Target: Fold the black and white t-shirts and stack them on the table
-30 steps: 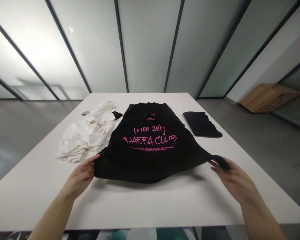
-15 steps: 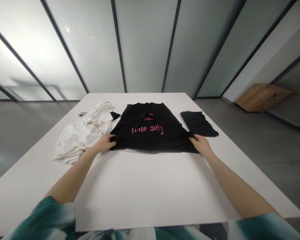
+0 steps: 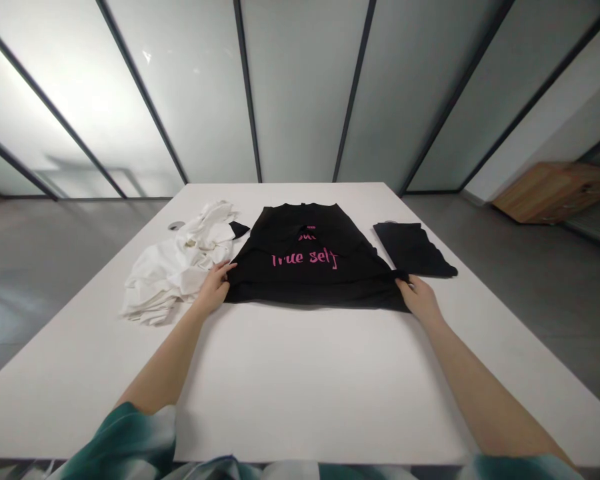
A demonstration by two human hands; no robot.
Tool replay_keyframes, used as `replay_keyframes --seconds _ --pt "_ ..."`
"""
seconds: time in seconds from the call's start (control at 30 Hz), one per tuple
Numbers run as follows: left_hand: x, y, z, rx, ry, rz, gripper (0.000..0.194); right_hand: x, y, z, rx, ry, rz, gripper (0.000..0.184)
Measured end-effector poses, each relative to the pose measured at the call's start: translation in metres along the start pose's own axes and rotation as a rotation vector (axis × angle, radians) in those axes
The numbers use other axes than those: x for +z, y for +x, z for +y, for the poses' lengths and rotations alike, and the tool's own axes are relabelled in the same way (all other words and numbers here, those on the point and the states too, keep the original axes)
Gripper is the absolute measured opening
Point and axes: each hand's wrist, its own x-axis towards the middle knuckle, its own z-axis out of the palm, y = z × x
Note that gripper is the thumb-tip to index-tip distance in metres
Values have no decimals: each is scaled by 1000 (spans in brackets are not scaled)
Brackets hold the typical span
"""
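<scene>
A black T-shirt with pink lettering, partly reading "True self", lies spread flat with its hem toward me. At its near left edge, my left hand pinches the fabric between thumb and fingers. My right hand grips the right edge near the hem, where the cloth bunches a little. Some of the lettering above is lost in creases. Close by my left hand is a heap of white clothes, with a bit of black cloth showing beside it.
A folded black garment lies on the white table to the right of the shirt. A round table grommet shows behind the white heap. Frosted glass panels stand beyond the table, and a wooden cabinet is on the floor at right.
The view has turned slightly left, so everything sits further right. My left hand has shifted a little up the shirt's left edge; my right hand keeps its hold.
</scene>
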Motion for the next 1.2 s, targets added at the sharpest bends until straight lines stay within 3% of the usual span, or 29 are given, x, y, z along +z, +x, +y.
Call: replay_keyframes --seconds 0.13,0.23,0.33,0.47,0.63,0.8,1.0,1.2 --pt "-14 -4 5 68 -28 -198 66 0 -1 -2 -9 20 -14 34" --pt "-20 -5 8 -14 -38 -268 63 0 0 -2 -12 16 -17 35" --pt "-15 -3 11 -128 9 -223 58 0 0 -3 -21 18 -15 34" --pt "-1 0 15 -183 33 -19 42 -2 -1 -9 37 12 -15 34" --pt "5 1 14 -294 -64 113 42 -4 -4 -16 72 43 16 33" --pt "-2 2 11 -208 -117 51 34 -4 -3 -14 67 19 -1 32" --pt "-8 -2 13 -202 -119 -147 61 -4 -1 -10 37 -19 -33 36" --pt "-5 0 18 -175 -137 -62 56 -4 -1 -10 51 3 -34 36"
